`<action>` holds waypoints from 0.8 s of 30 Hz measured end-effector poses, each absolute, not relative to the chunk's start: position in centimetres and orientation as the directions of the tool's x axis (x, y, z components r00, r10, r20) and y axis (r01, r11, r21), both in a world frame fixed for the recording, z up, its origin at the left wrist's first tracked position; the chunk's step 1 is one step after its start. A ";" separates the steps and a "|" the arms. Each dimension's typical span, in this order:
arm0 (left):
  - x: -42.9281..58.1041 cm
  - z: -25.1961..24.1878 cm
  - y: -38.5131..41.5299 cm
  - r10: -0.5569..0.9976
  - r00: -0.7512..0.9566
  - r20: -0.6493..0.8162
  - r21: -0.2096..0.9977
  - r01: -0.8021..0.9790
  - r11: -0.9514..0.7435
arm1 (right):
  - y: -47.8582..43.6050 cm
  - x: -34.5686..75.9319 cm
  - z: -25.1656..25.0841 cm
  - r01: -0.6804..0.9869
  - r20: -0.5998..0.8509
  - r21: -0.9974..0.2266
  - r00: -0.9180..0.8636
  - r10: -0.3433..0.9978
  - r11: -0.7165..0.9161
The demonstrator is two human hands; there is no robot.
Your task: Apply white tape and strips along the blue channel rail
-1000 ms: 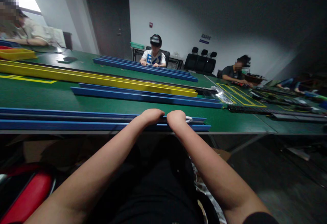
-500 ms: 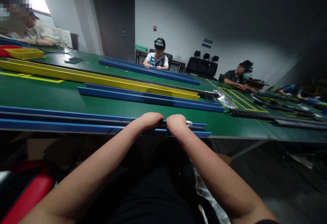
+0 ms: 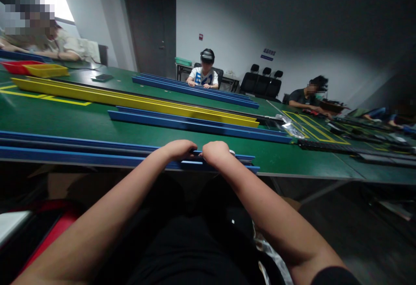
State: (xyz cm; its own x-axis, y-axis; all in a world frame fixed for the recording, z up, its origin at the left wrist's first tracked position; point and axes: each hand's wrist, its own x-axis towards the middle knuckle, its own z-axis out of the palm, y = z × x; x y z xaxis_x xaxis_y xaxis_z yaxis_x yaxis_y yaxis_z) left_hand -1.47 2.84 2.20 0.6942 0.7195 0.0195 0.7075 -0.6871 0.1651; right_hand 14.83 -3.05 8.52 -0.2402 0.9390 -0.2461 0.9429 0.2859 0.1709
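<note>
Both our hands are at the near blue channel (image 3: 65, 156), which lies along the front edge of the green counter (image 3: 279, 159), its right end just past the right hand (image 3: 216, 151). The left hand (image 3: 178, 149) is bent over the channel, fingers curled toward the right hand; a narrow gap separates the two. The right hand is curled in, knuckles up. Fingertips are largely hidden, so we cannot tell whether either hand is pinching anything. We note a small white item (image 3: 232, 152) at the right hand's outer side; whether it is held, we cannot tell. Beyond lie a second blue channel (image 3: 198, 126), then a long yellow channel (image 3: 136, 100). Clear plastic (image 3: 286, 123) sits near their right ends.
</note>
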 end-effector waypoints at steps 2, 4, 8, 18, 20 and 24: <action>-1.5 2.5 2.6 0.727 0.687 0.019 0.160 0.715 -0.680 | -3.0 16.2 9.1 0.923 -0.213 0.193 -0.290 0.933 0.332; -1.6 2.8 2.3 0.734 0.679 0.013 0.162 0.723 -0.671 | -2.9 17.6 10.1 0.901 -0.245 0.198 -0.336 0.910 0.386; -1.7 3.1 2.1 0.744 0.669 -0.002 0.152 0.735 -0.661 | -2.5 19.9 12.1 0.879 -0.354 0.202 -0.346 0.869 0.433; -1.7 2.8 2.3 0.750 0.661 -0.013 0.149 0.743 -0.652 | -3.0 19.8 9.4 0.899 -0.327 0.377 -0.098 0.940 0.225; -1.8 2.7 2.4 0.749 0.662 -0.008 0.144 0.742 -0.654 | -3.1 19.4 8.8 0.904 -0.315 0.386 -0.057 0.947 0.183; -1.9 2.4 2.6 0.746 0.666 0.006 0.136 0.738 -0.661 | -3.2 19.2 8.3 0.911 -0.315 0.376 -0.046 0.948 0.169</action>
State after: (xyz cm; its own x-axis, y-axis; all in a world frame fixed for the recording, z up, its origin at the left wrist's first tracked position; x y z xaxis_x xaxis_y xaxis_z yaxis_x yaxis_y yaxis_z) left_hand -1.85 2.59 2.36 0.6662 0.7458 0.0057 0.7383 -0.6606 0.1360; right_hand 19.19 -3.22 8.26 -0.0456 0.9480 -0.3150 0.9113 0.1686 0.3757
